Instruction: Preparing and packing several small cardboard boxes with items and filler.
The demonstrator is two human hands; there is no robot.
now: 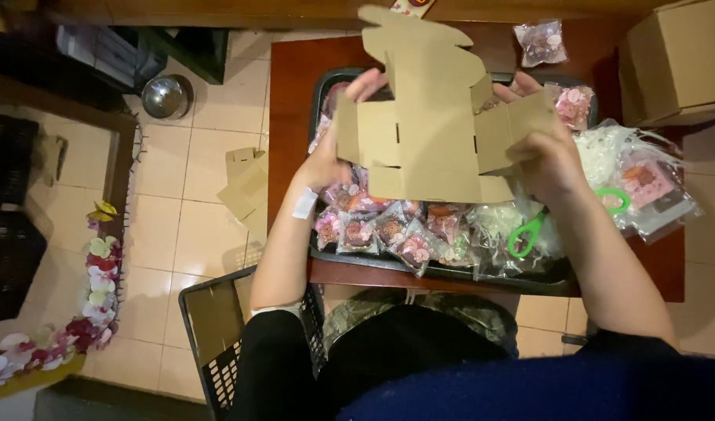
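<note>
The flat cardboard box [427, 117] is sitting between your hands, up in the air over the dark tray [451, 269]. Your left hand [334, 152] is gripping its left flap, and your right hand [548, 152] is gripping its right flap. The long way of the box is running away from you, with its tall top flap pointing up past your fingers. Both hands are about the same way from the middle of the box, so neither one is nearer. Under your hands, little clear bags of sweets [381, 230] are lying in the tray. Green scissors [529, 234] are lying just below your right hand. The tray is resting on the red-brown surface [291, 86]. A black crate [209, 335] is standing on the floor by your left elbow.
</note>
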